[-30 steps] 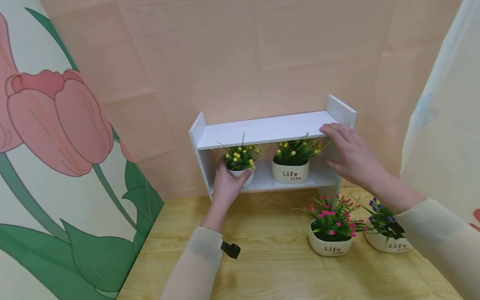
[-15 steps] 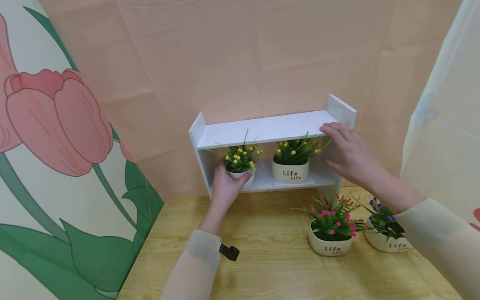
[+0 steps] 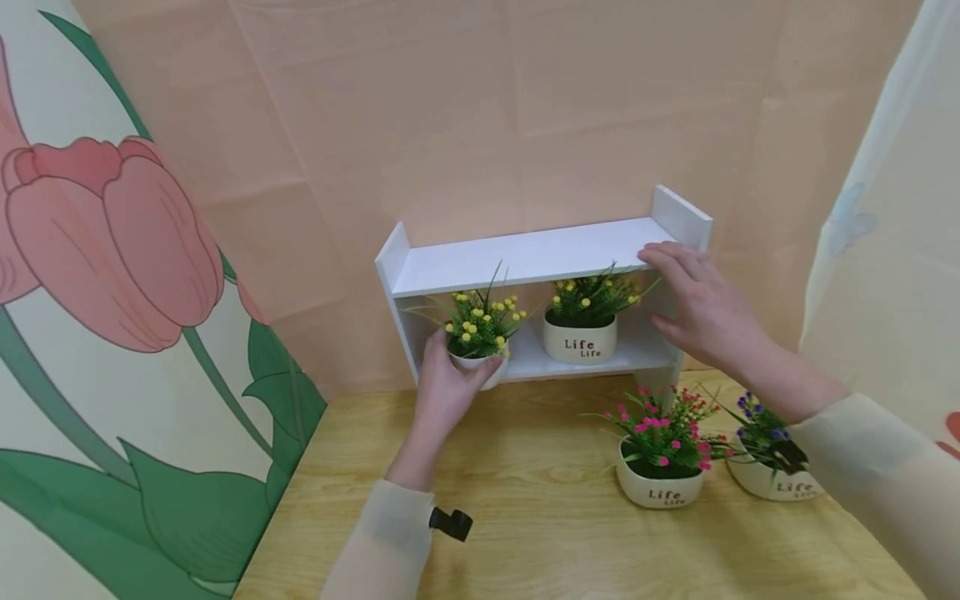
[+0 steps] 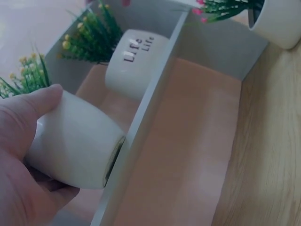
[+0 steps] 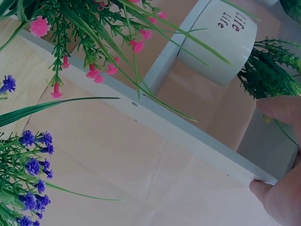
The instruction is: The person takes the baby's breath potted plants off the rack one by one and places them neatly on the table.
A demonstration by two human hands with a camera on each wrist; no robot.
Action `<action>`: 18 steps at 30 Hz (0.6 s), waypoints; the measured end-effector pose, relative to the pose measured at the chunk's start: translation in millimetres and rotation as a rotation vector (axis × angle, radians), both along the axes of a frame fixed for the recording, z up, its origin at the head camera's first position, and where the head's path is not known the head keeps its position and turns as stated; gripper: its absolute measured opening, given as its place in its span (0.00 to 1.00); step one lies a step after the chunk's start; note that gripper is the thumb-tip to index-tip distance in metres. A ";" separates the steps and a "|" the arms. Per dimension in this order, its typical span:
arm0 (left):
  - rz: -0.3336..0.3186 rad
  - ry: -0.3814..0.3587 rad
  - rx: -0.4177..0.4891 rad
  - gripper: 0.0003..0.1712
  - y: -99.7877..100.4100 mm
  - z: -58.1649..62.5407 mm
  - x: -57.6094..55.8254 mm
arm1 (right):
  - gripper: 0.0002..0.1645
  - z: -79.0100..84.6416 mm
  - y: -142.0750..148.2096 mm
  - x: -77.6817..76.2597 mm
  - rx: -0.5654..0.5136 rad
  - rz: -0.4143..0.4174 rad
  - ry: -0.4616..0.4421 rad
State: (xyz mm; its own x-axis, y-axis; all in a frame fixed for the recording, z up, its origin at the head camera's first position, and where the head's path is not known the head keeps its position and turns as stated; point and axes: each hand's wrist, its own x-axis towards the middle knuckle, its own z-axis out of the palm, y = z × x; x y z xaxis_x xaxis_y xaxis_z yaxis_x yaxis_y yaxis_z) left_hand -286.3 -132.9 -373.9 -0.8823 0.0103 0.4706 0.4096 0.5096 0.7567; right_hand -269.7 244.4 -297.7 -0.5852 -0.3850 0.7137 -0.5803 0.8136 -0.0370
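Grasped between the thumb and fingers of the left hand (image 3: 442, 385) was a rounded, cream-white pot (image 4: 77, 141) of small yellow flowers (image 3: 486, 323) and thin green blades, and right at the front of the shelf opening it was held! Its base was caught by the left wrist view just at the lip of the white lower board (image 3: 528, 362); whether any weight was borne by that board could not be told. Over to the other side, the right hand (image 3: 708, 300) was laid, fingers relaxed and extended, against the right front end of the white upper board (image 3: 517, 252), its thumb set lower, near the side panel of the white two-tier shelf unit (image 3: 681, 220). Between the two hands, upright on the lower board, a second cream-white pot (image 3: 579, 343) was seen, topped with yellow flowers and lettered "Life Life" in brown. Down on the light wood-grain table (image 3: 555, 550), a cream-white oval pot (image 3: 660, 487) of pink and red flowers was stationed before the unit's right end, and just beside it a cream-white pot (image 3: 759, 478) of blue-violet flowers was partly hidden by the right sleeve (image 3: 870, 450). Behind it all, a creased peach cloth (image 3: 480, 117) was hung, flanked on the left by a pink tulip mural (image 3: 127, 242).
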 end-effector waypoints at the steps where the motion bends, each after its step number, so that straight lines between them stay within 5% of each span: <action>1: -0.001 0.005 0.002 0.57 -0.9 -0.4 1.8 | 0.60 0.1 0.0 -0.1 0.001 0.001 0.001; 18: -0.075 0.078 -0.004 0.54 -12.0 -6.4 34.7 | 0.61 1.0 -0.6 0.5 0.002 -0.019 -0.035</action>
State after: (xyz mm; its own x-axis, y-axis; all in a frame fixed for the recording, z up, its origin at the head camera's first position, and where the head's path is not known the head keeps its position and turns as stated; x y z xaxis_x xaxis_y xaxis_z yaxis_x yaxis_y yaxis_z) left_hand -251.6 -144.9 -380.3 -0.8398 0.0770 0.5374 0.5041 0.4778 0.7194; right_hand -269.2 243.8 -296.7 -0.6167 -0.3754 0.6919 -0.5633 0.8244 -0.0548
